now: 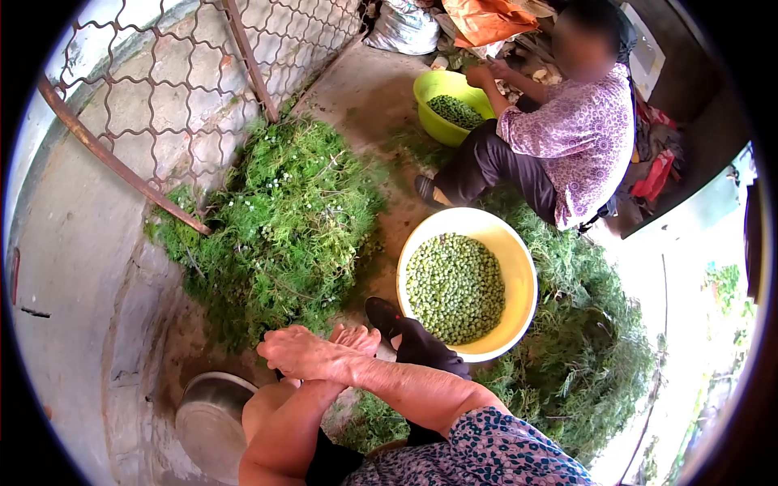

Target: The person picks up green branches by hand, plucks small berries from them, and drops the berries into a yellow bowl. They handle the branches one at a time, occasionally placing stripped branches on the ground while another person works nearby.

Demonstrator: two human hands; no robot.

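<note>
My two forearms cross at the wrists over my lap, the right one on top. My right hand (293,353) lies to the left with its back up; its fingers bend down and are mostly hidden. Beyond the crossing, my left hand (357,338) shows in part, its fingers slightly apart with nothing seen in them. Just past the hands is a heap of green leafy branches (275,219) dotted with pale round fruits. A yellow basin (521,283) to the right of my hands holds many small green round fruits (454,287).
Another person (567,138) sits at the upper right, both hands raised beside a lime-green basin (423,87) of darker green fruits. More cut branches (575,356) lie at right. A metal pot (212,421) stands at lower left. A wire lattice (178,89) leans along the wall; sacks (403,31) lie behind.
</note>
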